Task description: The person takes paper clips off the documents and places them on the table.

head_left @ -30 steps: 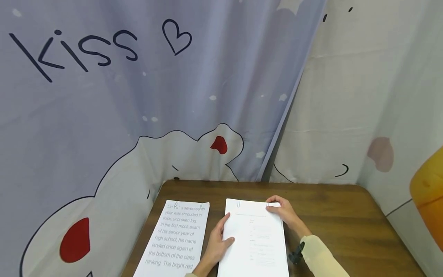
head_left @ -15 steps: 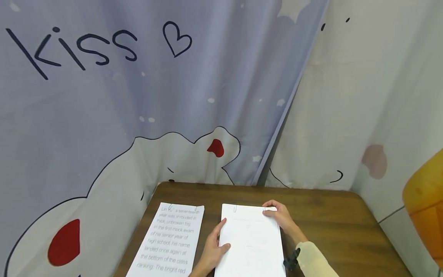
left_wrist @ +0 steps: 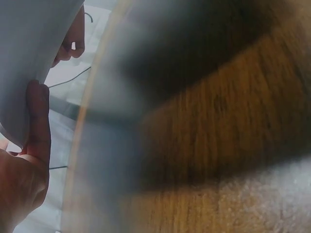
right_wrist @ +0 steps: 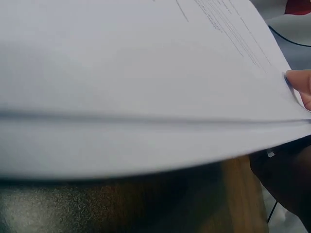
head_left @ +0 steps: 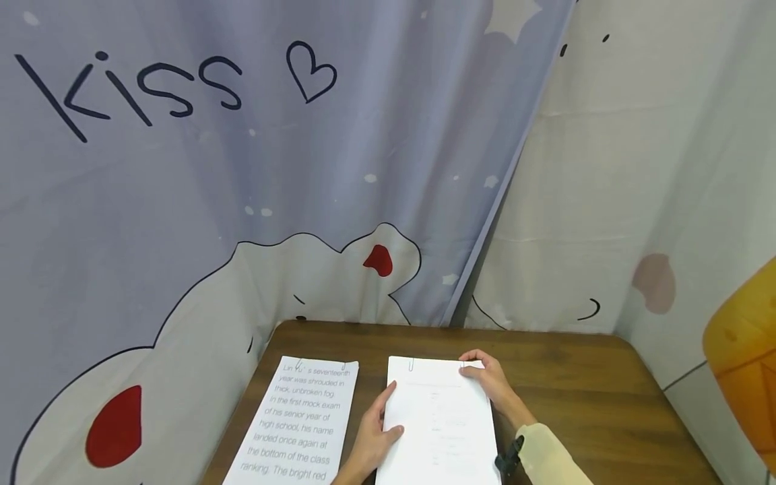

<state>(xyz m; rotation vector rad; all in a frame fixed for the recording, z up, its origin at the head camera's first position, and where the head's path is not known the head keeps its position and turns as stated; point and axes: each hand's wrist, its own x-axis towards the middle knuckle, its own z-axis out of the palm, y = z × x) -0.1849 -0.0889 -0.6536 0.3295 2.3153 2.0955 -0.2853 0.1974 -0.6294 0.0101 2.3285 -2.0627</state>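
Paper stack (head_left: 439,431): where is it now, please?

It is between the two hands. The left grip (head_left: 374,434) holds its left edge, with the thumb on the front face. The right grip (head_left: 492,380) pinches its upper right corner, thumb in front and fingers over the top edge.

So both are narrow?

Yes, both are narrow, and each one has paper inside. The left wrist view suggests that the part between the grips is raised from the table (head_left: 582,397).

And how far is the work?

I judge that it is well advanced. The left clip (head_left: 411,364) sits on the top edge, to the left of the right grip. The right clip (head_left: 463,364) seems to be just beside the right thumb, but it is too small to tell whether it is fully pushed on.

What is left, then?

In my judgement, the right corner is perhaps not settled, and the stack is not yet released by either grip.

And the other paper?

The large-print sheets (head_left: 287,428) lie on the table, to the left of the left grip and apart from it. They carry clips at the top, so this part looks done.
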